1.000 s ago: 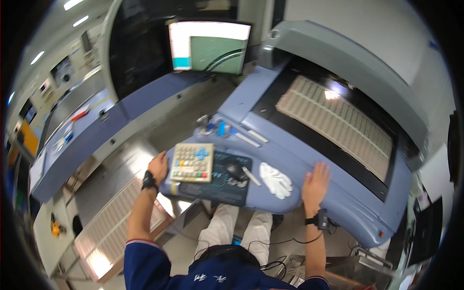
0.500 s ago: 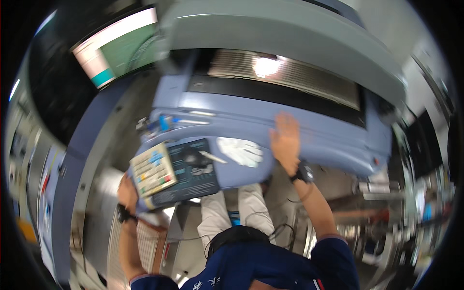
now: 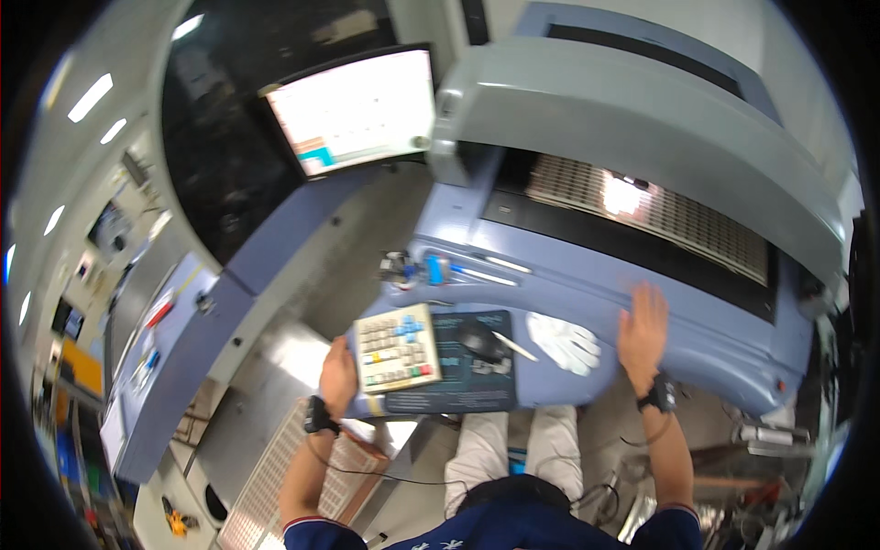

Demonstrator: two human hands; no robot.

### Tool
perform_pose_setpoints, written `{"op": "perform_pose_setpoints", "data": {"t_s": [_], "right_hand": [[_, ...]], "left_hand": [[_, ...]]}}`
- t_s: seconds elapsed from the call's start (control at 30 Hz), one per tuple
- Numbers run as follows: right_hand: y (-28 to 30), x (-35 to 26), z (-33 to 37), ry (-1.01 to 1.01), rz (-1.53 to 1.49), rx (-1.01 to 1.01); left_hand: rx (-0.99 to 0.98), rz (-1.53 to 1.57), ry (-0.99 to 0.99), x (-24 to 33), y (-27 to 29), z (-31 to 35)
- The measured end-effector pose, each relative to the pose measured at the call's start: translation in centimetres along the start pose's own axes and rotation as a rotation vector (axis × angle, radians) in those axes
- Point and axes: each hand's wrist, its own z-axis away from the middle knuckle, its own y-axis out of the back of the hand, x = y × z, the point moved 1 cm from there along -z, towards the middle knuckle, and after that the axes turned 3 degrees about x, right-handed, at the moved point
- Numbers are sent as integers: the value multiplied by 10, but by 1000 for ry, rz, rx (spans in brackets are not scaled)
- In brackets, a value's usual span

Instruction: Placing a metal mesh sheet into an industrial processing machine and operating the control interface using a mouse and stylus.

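Note:
My left hand point(image 3: 338, 378) is at the left edge of a blue-grey machine ledge, beside a cream keypad point(image 3: 398, 348) with coloured keys. Its fingers point away from me and look loosely extended, partly hidden at the edge. My right hand point(image 3: 644, 332) lies flat with its fingers out on the ledge's right part, a little blurred, holding nothing. Between the hands are a dark mouse pad point(image 3: 458, 396), a black mouse point(image 3: 479, 339), a white pen-like stick point(image 3: 515, 346) and a white glove point(image 3: 565, 344). The keypad overlaps the pad's left side.
Behind the ledge, a lit ribbed bed point(image 3: 678, 216) sits under a grey machine hood point(image 3: 642, 101). A lit monitor point(image 3: 357, 110) stands at the back left. Pens point(image 3: 484, 275) and a blue item point(image 3: 434, 269) lie on the ledge. A perforated panel point(image 3: 275, 486) is at lower left.
The view has turned left, so the whole scene sits further right and lower. The monitor shows a mostly white screen instead of a green one. Both hands keep about the same places on the ledge.

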Motion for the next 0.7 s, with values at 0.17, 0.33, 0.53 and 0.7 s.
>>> {"op": "perform_pose_setpoints", "data": {"t_s": [0.17,0.33,0.53,0.7], "right_hand": [[-10,-1,0,-4,20,-42],[-12,-4,-2,-8,-21,-51],[-11,-1,0,-13,30,-52],[-14,-4,1,-12,66,-57]], "left_hand": [[160,-356,-172,-26,-13,5],[169,-353,-246,-23,-16,9],[201,-338,-280,-10,-15,10],[307,-289,-247,-9,-10,17]]}}
